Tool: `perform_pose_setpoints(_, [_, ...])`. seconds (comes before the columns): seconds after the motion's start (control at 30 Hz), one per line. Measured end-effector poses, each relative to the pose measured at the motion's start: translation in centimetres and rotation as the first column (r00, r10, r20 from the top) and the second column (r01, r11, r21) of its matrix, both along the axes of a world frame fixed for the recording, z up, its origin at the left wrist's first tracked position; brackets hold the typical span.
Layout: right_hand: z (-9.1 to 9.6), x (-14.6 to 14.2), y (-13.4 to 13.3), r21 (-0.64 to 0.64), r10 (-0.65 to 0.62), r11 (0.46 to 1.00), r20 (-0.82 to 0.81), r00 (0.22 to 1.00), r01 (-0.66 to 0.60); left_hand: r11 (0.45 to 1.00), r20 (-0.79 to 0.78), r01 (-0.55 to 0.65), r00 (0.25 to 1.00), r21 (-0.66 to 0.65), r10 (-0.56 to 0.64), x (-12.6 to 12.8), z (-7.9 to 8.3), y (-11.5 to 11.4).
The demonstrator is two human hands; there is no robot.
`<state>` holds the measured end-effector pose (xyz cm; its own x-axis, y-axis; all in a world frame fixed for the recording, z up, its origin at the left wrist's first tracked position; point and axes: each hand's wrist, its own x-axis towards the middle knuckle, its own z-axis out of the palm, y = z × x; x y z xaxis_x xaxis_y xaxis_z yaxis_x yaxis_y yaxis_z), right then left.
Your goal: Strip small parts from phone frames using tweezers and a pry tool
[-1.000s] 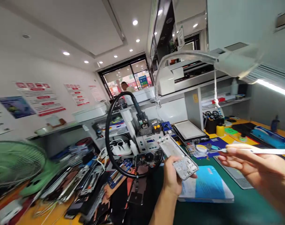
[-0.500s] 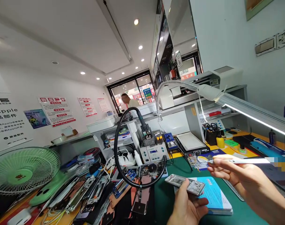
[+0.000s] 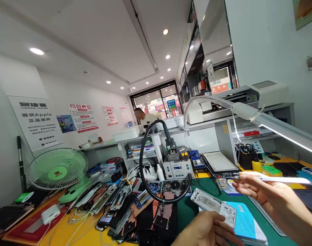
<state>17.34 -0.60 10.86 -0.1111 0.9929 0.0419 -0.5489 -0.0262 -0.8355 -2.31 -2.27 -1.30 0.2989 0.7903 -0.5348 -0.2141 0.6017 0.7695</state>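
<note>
My left hand (image 3: 208,230) is at the bottom edge, fingers curled around a silver phone frame (image 3: 213,205) that tilts over the green mat (image 3: 189,208). My right hand (image 3: 269,200) reaches in from the right, closed in a pinch on a thin white pen-like tool (image 3: 276,179) held level and pointing left above the frame. A blue and white box (image 3: 245,223) lies on the mat under the frame.
A hot-air station (image 3: 177,167) with a looped black hose stands behind. Several dismantled phones (image 3: 120,208) are piled at the left beside a green fan (image 3: 57,169). A desk lamp (image 3: 274,124) reaches overhead. Another person (image 3: 143,118) stands by the far counter.
The camera has swung up and to the right. My left hand lowered the phone frame from upright to flat, then tilted it. The right hand stayed pinched on the tool.
</note>
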Motion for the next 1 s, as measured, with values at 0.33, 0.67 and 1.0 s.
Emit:
perform_pose_setpoints(0.33, [-2.2, -2.8, 2.7, 0.069, 0.027, 0.997, 0.195, 0.980, -0.041, 0.934, 0.125, -0.263, 0.963, 0.242, 0.239, -4.4, 2.4, -1.4])
perform_pose_setpoints(0.67, [-6.6, -3.7, 5.1, 0.035, 0.115, 0.991, 0.258, 0.959, -0.128, 0.741, -0.085, -0.226, 0.931, 0.632, 0.356, -4.3, 3.7, 0.3])
perform_pose_setpoints(1.0, [-8.2, -3.8, 6.4, -0.018, 0.214, 0.976, 0.212, 0.954, -0.215, 0.640, -0.071, -0.249, 0.900, 0.727, 0.431, -2.9, 3.5, 2.8])
